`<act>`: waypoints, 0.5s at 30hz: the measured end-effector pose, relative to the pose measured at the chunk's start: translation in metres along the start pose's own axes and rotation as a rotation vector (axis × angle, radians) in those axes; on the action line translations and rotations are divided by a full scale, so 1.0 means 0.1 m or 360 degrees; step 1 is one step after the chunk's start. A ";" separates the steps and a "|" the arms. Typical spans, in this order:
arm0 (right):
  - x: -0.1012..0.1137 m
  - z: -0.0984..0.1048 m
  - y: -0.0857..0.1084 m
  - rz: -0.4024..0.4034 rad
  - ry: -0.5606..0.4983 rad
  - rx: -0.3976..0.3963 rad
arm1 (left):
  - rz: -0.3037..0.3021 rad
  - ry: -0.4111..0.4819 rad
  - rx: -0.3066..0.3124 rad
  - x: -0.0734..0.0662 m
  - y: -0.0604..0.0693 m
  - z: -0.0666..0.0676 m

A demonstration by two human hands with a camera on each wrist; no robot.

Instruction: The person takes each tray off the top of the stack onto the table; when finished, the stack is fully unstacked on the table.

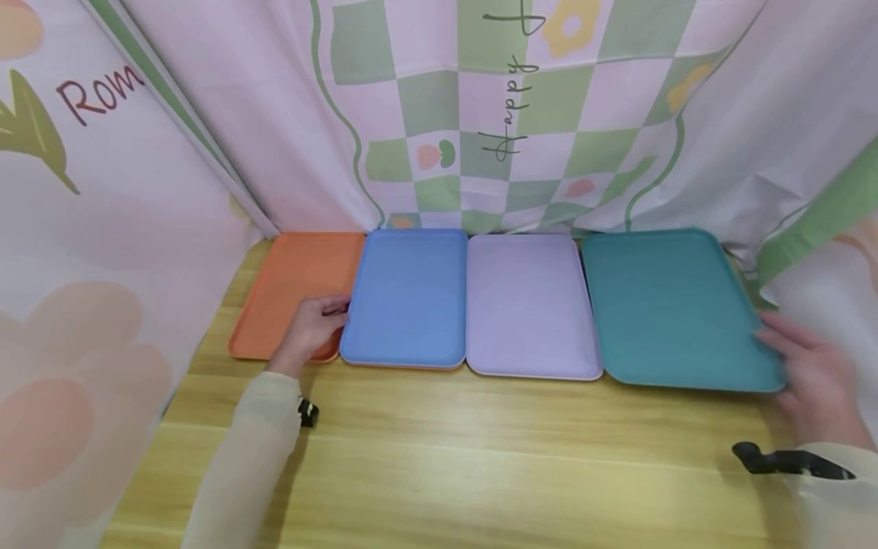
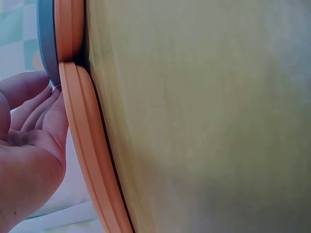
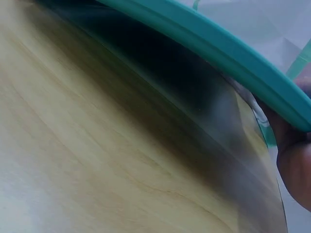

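My left hand (image 1: pixel 312 328) is at the left edge of a blue tray (image 1: pixel 408 293), pinching that edge between thumb and fingers. In the left wrist view the blue tray (image 2: pixel 46 39) lies on top of an orange one (image 2: pixel 69 29). Under my left hand's wrist is another orange tray (image 1: pixel 291 286). My right hand (image 1: pixel 819 374) grips a teal tray (image 1: pixel 675 305) by its right edge. The right wrist view has the teal tray (image 3: pixel 218 48) raised off the wood on that side, with a dark shadow beneath.
A lilac tray (image 1: pixel 528 305) lies between the blue and teal trays. All stand in a row along the back of a wooden table (image 1: pixel 480 457). Printed curtains (image 1: pixel 425 99) hang behind and at both sides, close to the trays' far edges.
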State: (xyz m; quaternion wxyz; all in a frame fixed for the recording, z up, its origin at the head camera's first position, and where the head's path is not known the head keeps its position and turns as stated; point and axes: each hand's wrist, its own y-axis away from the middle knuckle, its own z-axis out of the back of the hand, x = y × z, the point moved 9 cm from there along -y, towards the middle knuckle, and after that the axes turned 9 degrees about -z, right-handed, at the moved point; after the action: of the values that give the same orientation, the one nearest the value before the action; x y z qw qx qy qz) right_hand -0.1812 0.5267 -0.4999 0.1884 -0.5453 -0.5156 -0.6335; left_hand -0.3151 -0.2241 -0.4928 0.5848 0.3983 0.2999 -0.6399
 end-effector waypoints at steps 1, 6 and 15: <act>0.01 0.01 -0.01 -0.0005 0.0010 -0.0005 | 0.0001 0.0001 0.0002 0.00 0.00 0.00; 0.05 0.01 -0.09 -0.0019 0.0079 -0.0027 | 0.0005 0.0010 0.0009 0.01 0.01 -0.01; 0.16 -0.02 -0.11 0.0271 0.1049 -0.0283 | 0.0019 0.0004 0.0014 0.02 0.00 -0.01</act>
State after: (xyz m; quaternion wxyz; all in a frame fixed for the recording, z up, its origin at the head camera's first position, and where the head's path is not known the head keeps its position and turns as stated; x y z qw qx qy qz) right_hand -0.1968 0.5345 -0.4906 0.3487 -0.3669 -0.3226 -0.7998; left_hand -0.3152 -0.2243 -0.4945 0.5866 0.4033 0.2955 -0.6372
